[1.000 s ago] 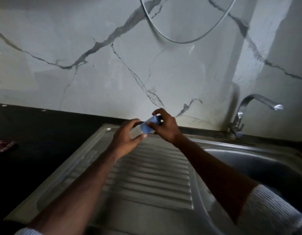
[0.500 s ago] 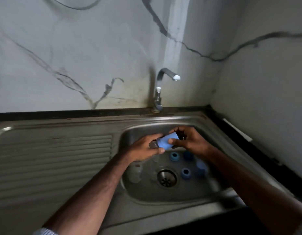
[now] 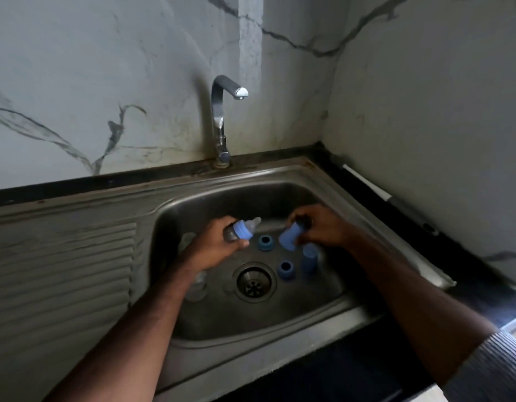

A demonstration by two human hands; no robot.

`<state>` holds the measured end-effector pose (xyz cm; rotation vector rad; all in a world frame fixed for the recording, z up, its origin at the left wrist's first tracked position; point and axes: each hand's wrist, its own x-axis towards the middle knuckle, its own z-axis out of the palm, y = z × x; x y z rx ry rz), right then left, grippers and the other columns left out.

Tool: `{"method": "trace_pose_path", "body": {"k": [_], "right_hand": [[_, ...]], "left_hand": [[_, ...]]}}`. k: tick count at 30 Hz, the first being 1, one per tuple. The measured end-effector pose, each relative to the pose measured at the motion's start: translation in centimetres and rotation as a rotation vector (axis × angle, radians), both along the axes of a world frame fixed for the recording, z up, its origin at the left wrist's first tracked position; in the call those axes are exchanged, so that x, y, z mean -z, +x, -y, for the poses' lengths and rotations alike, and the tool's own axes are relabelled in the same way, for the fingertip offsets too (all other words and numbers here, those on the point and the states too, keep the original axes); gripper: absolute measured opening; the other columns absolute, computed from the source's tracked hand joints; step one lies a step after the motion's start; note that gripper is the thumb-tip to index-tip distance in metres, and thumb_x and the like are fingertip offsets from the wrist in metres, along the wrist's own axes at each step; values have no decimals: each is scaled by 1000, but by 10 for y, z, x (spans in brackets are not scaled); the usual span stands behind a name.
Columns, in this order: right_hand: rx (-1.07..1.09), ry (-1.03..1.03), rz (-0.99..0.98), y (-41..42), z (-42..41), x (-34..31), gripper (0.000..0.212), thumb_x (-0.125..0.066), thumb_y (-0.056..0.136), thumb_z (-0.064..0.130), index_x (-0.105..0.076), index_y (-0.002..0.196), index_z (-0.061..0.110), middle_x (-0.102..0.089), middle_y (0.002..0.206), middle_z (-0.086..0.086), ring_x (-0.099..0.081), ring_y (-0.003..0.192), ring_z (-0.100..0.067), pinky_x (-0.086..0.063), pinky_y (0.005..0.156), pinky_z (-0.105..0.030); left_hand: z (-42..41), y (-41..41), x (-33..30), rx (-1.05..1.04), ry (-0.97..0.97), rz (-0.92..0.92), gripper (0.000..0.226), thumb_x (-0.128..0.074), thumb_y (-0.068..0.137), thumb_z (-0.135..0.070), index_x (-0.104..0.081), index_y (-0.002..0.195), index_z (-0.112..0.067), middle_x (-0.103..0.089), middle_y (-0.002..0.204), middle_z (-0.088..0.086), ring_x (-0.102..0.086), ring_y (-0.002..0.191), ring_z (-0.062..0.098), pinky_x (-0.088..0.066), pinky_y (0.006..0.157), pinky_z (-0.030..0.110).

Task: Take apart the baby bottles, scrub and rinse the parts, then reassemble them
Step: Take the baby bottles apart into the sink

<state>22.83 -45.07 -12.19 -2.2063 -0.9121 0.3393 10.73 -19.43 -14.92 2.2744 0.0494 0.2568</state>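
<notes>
Left hand [image 3: 213, 246] wraps bottle [image 3: 241, 230], blue collar and teat pointing toward right hand. Right hand [image 3: 323, 227] pinches blue cap [image 3: 290, 236], just pulled clear by look of it, small gap between the two. Below hands on sink [image 3: 280, 323] floor: two blue rings [image 3: 265, 242] [image 3: 285, 268], another cap [image 3: 309, 258] under right wrist; clear parts by left forearm, too dim to name. Likely step: dismantling. Set cap beside others, away from drain [image 3: 253, 282]. Then hold bottle body firm, twist collar, not teat.
</notes>
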Motion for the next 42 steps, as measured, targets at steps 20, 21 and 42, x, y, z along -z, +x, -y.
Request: {"method": "trace_pose_path", "body": {"k": [20, 21, 42], "right_hand": [[-296, -1106, 392, -40, -27, 21, 42, -75, 80, 56, -67, 119, 41, -50, 136, 5, -36, 130, -24, -25, 103, -48], [-297, -1110, 405, -39, -27, 22, 43, -75, 79, 58, -68, 117, 41, -49, 135, 4, -37, 129, -25, -25, 102, -48], [63, -483, 322, -29, -16, 10, 28, -65, 91, 49, -63, 115, 35, -50, 124, 4, -47, 119, -19, -39, 103, -43]], "left_hand": [[-2, -11, -4, -1, -66, 30, 33, -84, 78, -26, -67, 105, -22, -69, 93, -7, -63, 85, 4, -45, 69, 23], [-2, -11, -4, 2, -65, 28, 33, -84, 78, -26, -67, 105, -21, -69, 93, -7, -63, 85, 4, -45, 69, 23], [-1, -16, -10, 53, -97, 43, 41, -85, 77, -23, -64, 111, -33, -65, 103, -18, -60, 93, -6, -44, 74, 13]]}}
